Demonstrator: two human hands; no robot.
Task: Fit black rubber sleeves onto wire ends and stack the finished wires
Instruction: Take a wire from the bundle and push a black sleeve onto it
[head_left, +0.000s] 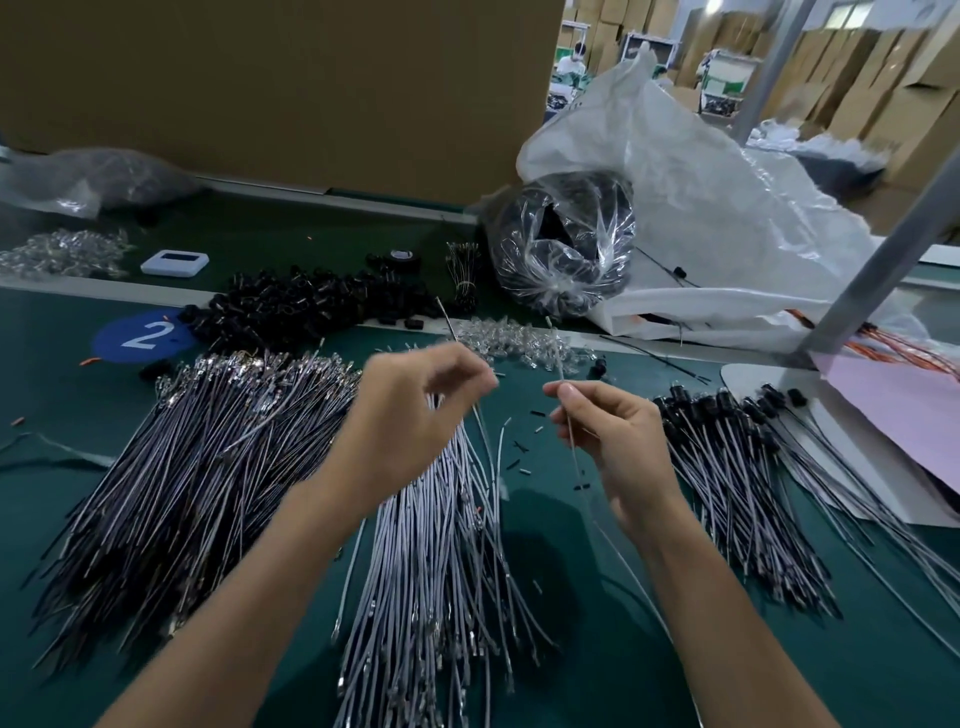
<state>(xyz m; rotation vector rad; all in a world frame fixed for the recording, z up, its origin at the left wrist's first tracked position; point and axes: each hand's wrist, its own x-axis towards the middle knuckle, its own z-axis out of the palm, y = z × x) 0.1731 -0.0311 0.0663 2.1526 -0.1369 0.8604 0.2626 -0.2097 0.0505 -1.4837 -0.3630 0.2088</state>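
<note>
The left hand (415, 410) pinches a wire (448, 322), the right hand (608, 431) another wire (557, 353)

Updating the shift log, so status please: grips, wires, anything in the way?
Left grip pinches a wire, right grip a second wire. Sleeving not discernible. Wire piles below, nothing between grips.

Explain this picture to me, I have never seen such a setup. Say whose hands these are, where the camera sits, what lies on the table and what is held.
There is no machine here: a person works with bare hands, and the one camera sits on their head, looking down. On the table lie the dark pile at left, the grey pile in the middle, and the sleeved pile at right, its ends capped in black. Behind them lie loose sleeves and clear parts. The left hand pinches the left wire; the right hand pinches the right wire.
</note>
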